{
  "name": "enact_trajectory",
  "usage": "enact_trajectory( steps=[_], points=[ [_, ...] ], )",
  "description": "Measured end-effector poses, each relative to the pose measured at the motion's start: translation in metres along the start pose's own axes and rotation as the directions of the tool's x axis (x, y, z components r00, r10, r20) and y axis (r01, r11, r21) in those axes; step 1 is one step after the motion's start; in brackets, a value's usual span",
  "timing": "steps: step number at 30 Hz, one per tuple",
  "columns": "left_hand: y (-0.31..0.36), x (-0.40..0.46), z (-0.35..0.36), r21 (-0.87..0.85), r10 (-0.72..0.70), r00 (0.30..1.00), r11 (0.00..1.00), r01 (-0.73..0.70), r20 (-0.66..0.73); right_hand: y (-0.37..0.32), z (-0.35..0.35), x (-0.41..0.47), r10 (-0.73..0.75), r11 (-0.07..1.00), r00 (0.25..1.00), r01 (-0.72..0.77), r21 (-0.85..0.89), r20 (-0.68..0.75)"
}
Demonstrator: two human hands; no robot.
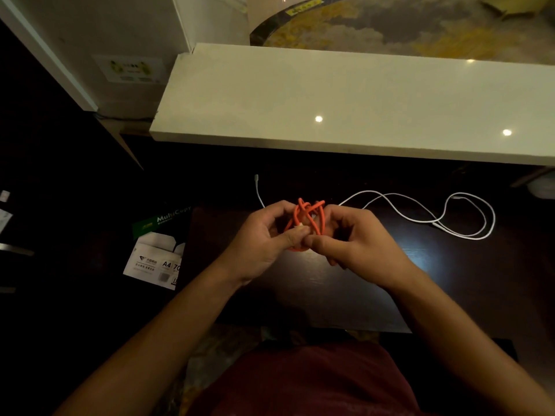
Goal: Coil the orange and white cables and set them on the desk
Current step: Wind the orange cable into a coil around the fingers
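Partly, both hands' fingers (295,235) hide the orange cable (303,219).

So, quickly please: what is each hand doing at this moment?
Left hand: fingers curled, pinching the orange cable bundle.
Right hand: fingers curled around the same orange cable.

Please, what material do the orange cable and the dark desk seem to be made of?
The orange cable looks like matte rubber or silicone sheath: it bends softly in tight loops between the left hand and right hand. The desk seems dark wood or veneer with a semi-gloss finish: faint grain, soft reflection.
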State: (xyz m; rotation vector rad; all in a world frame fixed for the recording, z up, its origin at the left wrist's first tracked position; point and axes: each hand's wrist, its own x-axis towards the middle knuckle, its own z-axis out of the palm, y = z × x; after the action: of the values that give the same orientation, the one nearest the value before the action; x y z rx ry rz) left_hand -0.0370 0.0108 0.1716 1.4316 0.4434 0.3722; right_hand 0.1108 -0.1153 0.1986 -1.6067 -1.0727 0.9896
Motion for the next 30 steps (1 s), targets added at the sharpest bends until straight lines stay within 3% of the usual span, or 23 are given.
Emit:
enact_trajectory(
  steps=[4, 10, 12, 14, 17, 21, 25, 30],
  points=[
    [-0.002, 0.001, 0.001, 0.267, 0.114, 0.985, 0.961, -0.076, -0.128, 0.003, 0.003, 0.002, -0.008, 0.999, 1.0, 0.007, -0.05, -0.018],
    [-0.005, -0.004, 0.006, 0.52, 0.23, 0.95, 0.85, -0.089, -0.213, 0.006, 0.008, 0.001, -0.102, 0.966, 0.994, 0.089, -0.241, -0.042],
    [-0.008, -0.004, 0.008, 0.474, 0.199, 0.951, 0.878, -0.065, -0.238, 0.004, 0.012, 0.0, -0.151, 0.942, 0.988, 0.13, -0.309, -0.044],
    [-0.007, -0.002, 0.008, 0.325, 0.09, 0.972, 0.945, -0.016, -0.215, 0.002, 0.016, 0.001, -0.183, 0.926, 0.982, 0.156, -0.343, -0.048],
    [-0.004, -0.002, 0.003, 0.085, -0.058, 0.994, 0.994, 0.066, -0.091, 0.006, 0.013, 0.005, -0.227, 0.906, 0.968, 0.171, -0.388, -0.103],
    [-0.002, -0.005, -0.005, -0.099, -0.124, 0.992, 0.987, 0.127, 0.038, 0.009, 0.004, 0.005, -0.266, 0.834, 0.958, 0.176, -0.523, -0.103],
    [0.0, -0.005, 0.0, -0.018, -0.09, 0.996, 0.996, 0.09, -0.012, 0.008, 0.013, 0.004, -0.34, 0.736, 0.935, 0.201, -0.647, -0.097],
    [0.005, -0.004, 0.006, -0.078, -0.071, 0.997, 0.994, 0.07, -0.01, 0.007, 0.023, 0.002, -0.454, 0.645, 0.879, 0.211, -0.735, -0.145]
  ],
)
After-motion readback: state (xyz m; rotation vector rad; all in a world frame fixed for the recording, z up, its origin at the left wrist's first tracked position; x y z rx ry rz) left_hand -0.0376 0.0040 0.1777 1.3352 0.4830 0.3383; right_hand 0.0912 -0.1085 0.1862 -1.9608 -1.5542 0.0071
